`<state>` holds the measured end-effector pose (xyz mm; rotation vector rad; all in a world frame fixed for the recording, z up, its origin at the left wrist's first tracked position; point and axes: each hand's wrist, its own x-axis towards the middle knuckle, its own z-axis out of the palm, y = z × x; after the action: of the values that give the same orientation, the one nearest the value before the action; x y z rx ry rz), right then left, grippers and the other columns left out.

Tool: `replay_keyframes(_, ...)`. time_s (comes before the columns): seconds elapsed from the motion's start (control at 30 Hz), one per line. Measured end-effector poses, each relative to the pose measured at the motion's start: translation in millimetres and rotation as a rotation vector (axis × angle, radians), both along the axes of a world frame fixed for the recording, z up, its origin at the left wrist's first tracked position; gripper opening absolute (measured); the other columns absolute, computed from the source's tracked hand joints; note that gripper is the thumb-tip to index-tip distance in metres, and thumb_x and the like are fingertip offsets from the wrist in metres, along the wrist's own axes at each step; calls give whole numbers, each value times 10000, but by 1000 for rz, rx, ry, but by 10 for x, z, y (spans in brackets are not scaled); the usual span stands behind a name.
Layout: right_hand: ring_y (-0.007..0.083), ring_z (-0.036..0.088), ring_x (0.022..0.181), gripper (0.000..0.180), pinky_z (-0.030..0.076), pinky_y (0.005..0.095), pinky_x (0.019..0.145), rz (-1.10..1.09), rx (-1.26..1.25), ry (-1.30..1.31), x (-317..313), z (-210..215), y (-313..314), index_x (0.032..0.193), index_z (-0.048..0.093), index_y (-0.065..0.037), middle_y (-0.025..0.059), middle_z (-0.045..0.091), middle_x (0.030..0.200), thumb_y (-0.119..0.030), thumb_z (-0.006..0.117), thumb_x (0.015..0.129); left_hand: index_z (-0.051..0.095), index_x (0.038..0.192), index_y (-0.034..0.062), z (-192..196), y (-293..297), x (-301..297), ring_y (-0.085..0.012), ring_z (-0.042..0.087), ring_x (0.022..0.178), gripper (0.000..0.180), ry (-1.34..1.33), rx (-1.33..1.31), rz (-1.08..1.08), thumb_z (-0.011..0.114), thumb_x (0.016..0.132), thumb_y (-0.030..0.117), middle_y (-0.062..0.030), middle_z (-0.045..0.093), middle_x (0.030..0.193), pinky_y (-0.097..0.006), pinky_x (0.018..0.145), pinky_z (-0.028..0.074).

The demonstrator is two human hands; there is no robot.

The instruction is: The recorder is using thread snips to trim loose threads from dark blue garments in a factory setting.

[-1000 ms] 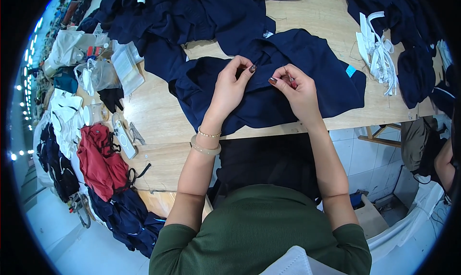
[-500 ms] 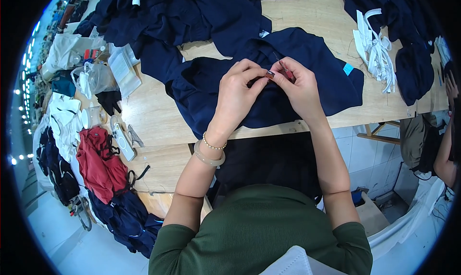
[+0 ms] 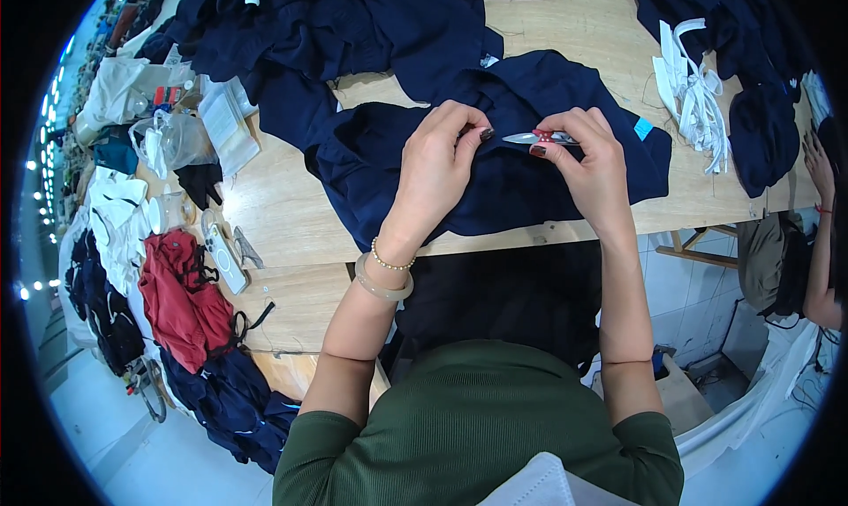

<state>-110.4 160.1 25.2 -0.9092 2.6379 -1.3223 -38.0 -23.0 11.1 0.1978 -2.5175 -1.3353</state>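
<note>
We are facing a pale wooden worktop [image 3: 565,38] that is carrying several kinds of cloth. Across its far left, a heap of navy clothing [image 3: 336,29] is spreading out, probably set back so that the near edge is serving a single piece. That piece, a navy garment [image 3: 574,86], is lying rumpled at the near edge, directly under our hands and so within easy reach. A red garment [image 3: 187,303] is resting well apart on the left, and a tangle of white strips [image 3: 693,100] is lying beyond the navy garment's right end, seemingly out of both hands' way.

Our left hand [image 3: 437,157] is bending over the garment's middle, thumb and index finger curling close together; we cannot tell whether its fingers are pinching cloth, a thread or nothing. Our right hand [image 3: 590,162] is hovering just across from it, over the same garment. A pale phone [image 3: 228,259] is resting far to the left, away from the handwork.

Our right fingers are closing firmly around small snips [image 3: 523,139], probably gripping them well back so that the silver blades are pointing freely left, toward the other fingertips. Smallest, a light blue tag [image 3: 643,129] is showing near the garment's right end.
</note>
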Motion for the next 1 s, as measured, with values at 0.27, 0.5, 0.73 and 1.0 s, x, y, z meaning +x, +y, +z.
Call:
replay_keyframes(0.27, 198, 489, 738, 156, 401, 302, 661, 47, 45, 117, -18, 40, -63, 873, 661, -27, 38, 599, 768, -65, 735, 741, 610, 867, 21, 23, 3, 5, -248, 570, 692, 23, 1, -23, -10, 613, 848, 33, -88, 571, 802, -329, 634, 456)
replay_keyframes(0.5, 205, 521, 788, 132, 382, 323, 722, 66, 130, 139, -25, 79, -82, 864, 670, -70, 15, 597, 772, -132, 732, 765, 611, 867, 24, 20, 10, 4, -250, 564, 700, 20, 10, -25, -8, 611, 848, 30, -86, 565, 797, -328, 638, 453)
replay_keyframes(0.73, 198, 500, 764, 117, 361, 317, 695, 71, 115, 183, -28, 57, -96, 850, 672, -70, 12, 587, 761, -127, 729, 766, 611, 874, 21, 7, -12, 8, -252, 572, 710, 25, 15, -14, -13, 607, 850, 27, -87, 578, 799, -326, 640, 456)
replay_keyframes(1.0, 193, 502, 772, 134, 361, 319, 702, 52, 146, 198, -47, 78, -70, 864, 679, -67, 10, 594, 778, -128, 733, 759, 606, 889, 5, 5, -14, 7, -239, 601, 687, 29, -10, 41, 13, 595, 866, 20, -99, 615, 800, -311, 635, 473)
